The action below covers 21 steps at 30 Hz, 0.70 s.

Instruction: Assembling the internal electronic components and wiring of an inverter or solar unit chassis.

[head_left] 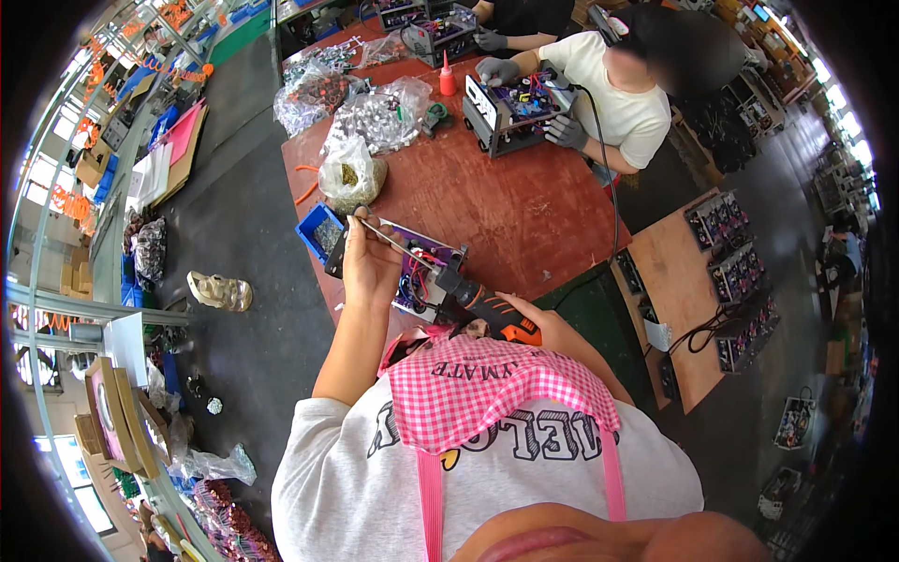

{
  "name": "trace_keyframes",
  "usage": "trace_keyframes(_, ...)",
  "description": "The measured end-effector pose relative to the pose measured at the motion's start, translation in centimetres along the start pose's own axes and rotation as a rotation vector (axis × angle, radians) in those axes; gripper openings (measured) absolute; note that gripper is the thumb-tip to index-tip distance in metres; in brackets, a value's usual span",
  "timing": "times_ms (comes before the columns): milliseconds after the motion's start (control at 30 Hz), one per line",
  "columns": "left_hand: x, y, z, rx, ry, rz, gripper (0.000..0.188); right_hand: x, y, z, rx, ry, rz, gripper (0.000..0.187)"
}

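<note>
My right hand (532, 320) is wrapped round an orange-and-black power screwdriver (496, 311), held low in front of my chest. Its long thin bit (398, 245) points forward and left. At the bit's tip the fingers of my left hand (373, 267) are pinched together; whether a screw sits between them is too small to tell. Beneath the bit, an open electronic unit (412, 292) with coloured wires and a purple side lies at the table's near edge, partly hidden by my left hand and the tool. A blue bin (320, 232) of small metal parts stands just left of it.
On the red table (449, 206) lie a bag of brassy parts (352, 175), a bag of pale parts (379, 114) and a red bottle (447, 77). Across it, a gloved person handles another open unit (515, 112). Several units (735, 272) rest on a wooden board at right.
</note>
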<state>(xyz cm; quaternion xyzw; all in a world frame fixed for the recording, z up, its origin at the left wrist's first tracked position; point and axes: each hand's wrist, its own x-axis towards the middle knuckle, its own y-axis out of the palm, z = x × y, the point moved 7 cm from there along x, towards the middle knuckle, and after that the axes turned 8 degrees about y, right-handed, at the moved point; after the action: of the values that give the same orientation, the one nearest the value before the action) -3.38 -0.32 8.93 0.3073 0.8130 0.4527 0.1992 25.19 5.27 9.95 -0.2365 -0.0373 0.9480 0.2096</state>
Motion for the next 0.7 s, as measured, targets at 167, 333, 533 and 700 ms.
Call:
trace_keyframes(167, -0.1, 0.6, -1.4, 0.153, 0.103, -0.037, 0.018, 0.5, -0.2, -0.1, -0.023, -0.035, -0.016, 0.083)
trace_keyframes(333, 0.4, 0.8, -1.1, 0.107, 0.055, 0.055, 0.022, 0.1, 0.2, 0.4, 0.023, 0.038, -0.024, 0.082)
trace_keyframes(533, -0.7, 0.5, -1.1, 0.087, 0.018, -0.045, 0.02, 0.4, 0.2, 0.4, 0.026, 0.047, -0.033, 0.081)
trace_keyframes(700, -1.8, -2.2, -0.6, 0.307, -0.068, -0.088, 0.019, 0.8, -0.2, 1.0, -0.016, -0.02, -0.064, 0.081)
